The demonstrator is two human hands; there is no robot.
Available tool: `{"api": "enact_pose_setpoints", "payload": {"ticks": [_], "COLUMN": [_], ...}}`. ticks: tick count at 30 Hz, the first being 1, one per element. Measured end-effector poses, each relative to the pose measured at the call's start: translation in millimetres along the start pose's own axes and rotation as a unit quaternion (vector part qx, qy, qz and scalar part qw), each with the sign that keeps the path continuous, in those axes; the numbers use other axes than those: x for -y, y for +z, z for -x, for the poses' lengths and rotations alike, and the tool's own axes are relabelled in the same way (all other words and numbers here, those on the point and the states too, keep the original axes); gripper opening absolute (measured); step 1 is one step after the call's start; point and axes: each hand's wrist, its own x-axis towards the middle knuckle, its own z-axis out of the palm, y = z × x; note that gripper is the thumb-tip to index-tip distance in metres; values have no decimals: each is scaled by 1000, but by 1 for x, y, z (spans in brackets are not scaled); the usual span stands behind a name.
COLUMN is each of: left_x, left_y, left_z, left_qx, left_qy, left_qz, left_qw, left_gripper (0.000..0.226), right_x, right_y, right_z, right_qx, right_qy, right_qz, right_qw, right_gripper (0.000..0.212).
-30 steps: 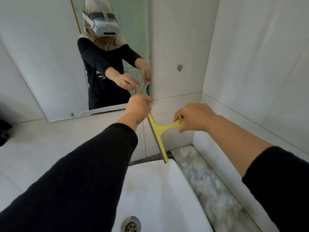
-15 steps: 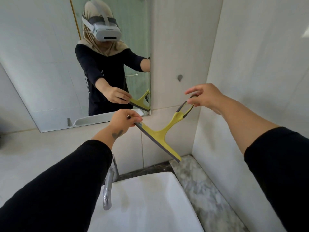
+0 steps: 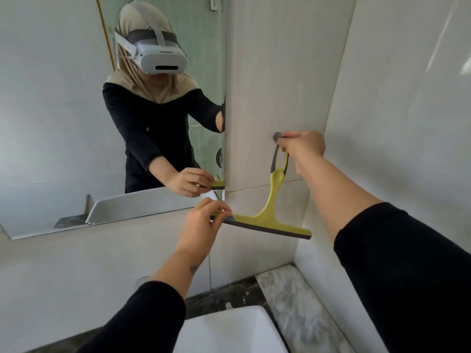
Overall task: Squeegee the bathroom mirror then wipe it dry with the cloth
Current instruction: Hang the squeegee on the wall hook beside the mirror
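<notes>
A yellow squeegee (image 3: pixel 270 215) with a grey rubber blade hangs in front of the tiled wall, just right of the mirror (image 3: pixel 63 118). My right hand (image 3: pixel 303 145) pinches the grey loop at the top of its handle, right against a small round wall hook (image 3: pixel 276 136). My left hand (image 3: pixel 204 222) grips the left end of the blade, which lies nearly level. The mirror fills the upper left and reflects a person in dark sleeves. No cloth is in view.
A white sink basin (image 3: pixel 229 329) sits below, at the bottom centre. A marble ledge (image 3: pixel 293 296) runs along the right wall, which meets the back wall in a corner close to my right arm.
My right hand has lifted the handle loop up to the wall hook. The squeegee has swung from a diagonal tilt to handle up, blade nearly level. My left hand stays on the blade end.
</notes>
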Motion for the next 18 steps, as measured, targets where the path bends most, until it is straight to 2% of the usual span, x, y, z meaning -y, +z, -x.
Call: {"api": "enact_pose_setpoints", "payload": {"ticks": [6,13,18], "left_x": [18,28,19], "left_y": [30,39,27], "left_z": [-4,1,0], "left_qx": [45,114,158], "left_qy": [25,10,-24], "left_qz": [-22,-85,-112], "left_qw": [998,990,981], "left_gripper": [7,32,48], "right_x": [-17,-31,-27], "right_y": [13,21,18], "right_z": [-12,-8,4], "right_qx": [-31,-55,-28], "right_qy": [-86,-129,-140], "right_qz": [90,87,142], "right_qw": [992,986,980], "right_gripper": [23,23,29]}}
